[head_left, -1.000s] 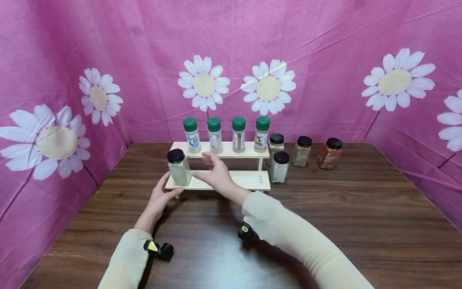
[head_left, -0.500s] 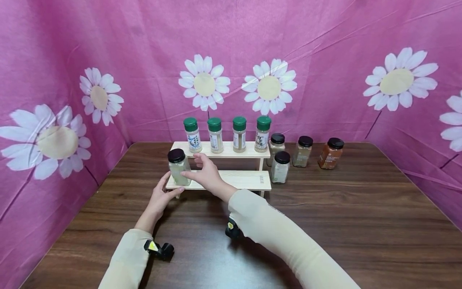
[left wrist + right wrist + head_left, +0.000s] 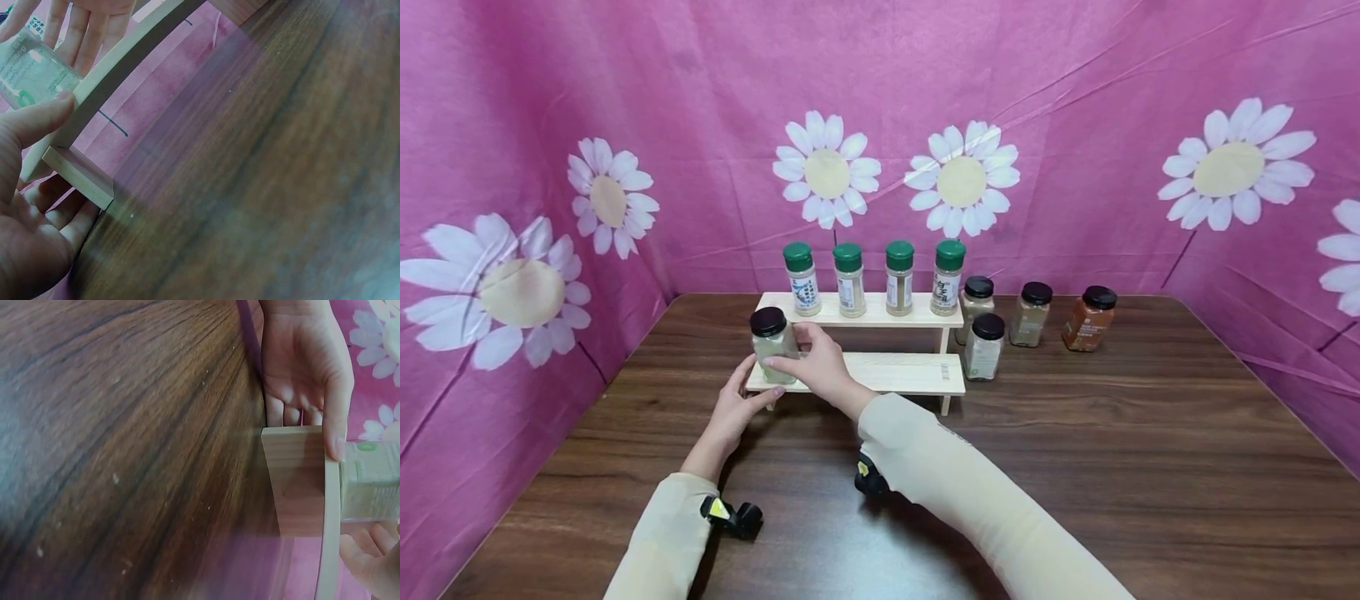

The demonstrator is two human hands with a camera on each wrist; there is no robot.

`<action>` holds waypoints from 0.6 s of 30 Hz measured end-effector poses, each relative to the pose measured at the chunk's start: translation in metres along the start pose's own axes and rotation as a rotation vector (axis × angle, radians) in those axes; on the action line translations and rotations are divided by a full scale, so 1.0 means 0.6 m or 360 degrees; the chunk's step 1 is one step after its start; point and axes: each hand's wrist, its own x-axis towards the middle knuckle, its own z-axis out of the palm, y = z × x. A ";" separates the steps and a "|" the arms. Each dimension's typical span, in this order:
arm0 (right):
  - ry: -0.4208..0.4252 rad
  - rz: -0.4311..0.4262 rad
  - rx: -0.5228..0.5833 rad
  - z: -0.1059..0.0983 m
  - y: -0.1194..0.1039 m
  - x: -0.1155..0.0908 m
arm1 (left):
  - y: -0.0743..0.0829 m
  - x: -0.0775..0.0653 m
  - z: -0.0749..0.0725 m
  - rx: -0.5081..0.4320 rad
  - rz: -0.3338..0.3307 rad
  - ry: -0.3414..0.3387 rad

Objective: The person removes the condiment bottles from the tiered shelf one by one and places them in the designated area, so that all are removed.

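A square glass spice jar point(image 3: 772, 344) with a black lid and pale contents stands upright at the left end of the lower shelf of a two-tier wooden spice rack point(image 3: 898, 372). My right hand point(image 3: 827, 367) holds this jar from its right side, thumb across the front and fingers behind. At the rack's left end, my left hand point(image 3: 732, 414) grips the lower shelf. Its thumb point(image 3: 50, 117) presses on the shelf's front edge beside the jar, and the other fingers go round the end below. In the right wrist view, the jar point(image 3: 372, 487) sits against the shelf board.
Several green-capped shakers point(image 3: 852, 292) line the upper shelf. Right of the rack stand black-lidded jars: a pale one in front point(image 3: 982, 354), one behind it point(image 3: 976, 307), a brownish one point(image 3: 1031, 317) and a reddish one point(image 3: 1090, 321). A pink flowered cloth point(image 3: 715, 167) hangs behind the wooden table point(image 3: 1075, 450).
My right hand has moved left to the jar, and its thumb and fingers have closed round it. The left hand keeps its place on the rack's end.
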 end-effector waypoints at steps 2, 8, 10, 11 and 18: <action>0.0019 0.0001 0.0005 0.002 -0.003 -0.001 | 0.000 0.000 0.001 0.0001 0.0001 0.0002; 0.0060 -0.0004 -0.0003 0.008 -0.009 -0.002 | 0.001 0.000 0.001 0.0011 0.0016 0.0002; 0.0078 -0.0012 -0.0040 0.010 -0.009 -0.001 | 0.001 0.000 0.000 0.0011 0.0013 0.0003; 0.0088 -0.0015 -0.0060 0.010 -0.010 0.000 | 0.001 0.000 0.000 0.0009 0.0014 0.0005; 0.0145 -0.0039 -0.0095 0.014 -0.011 0.001 | 0.002 0.000 0.001 -0.0009 0.0013 -0.0010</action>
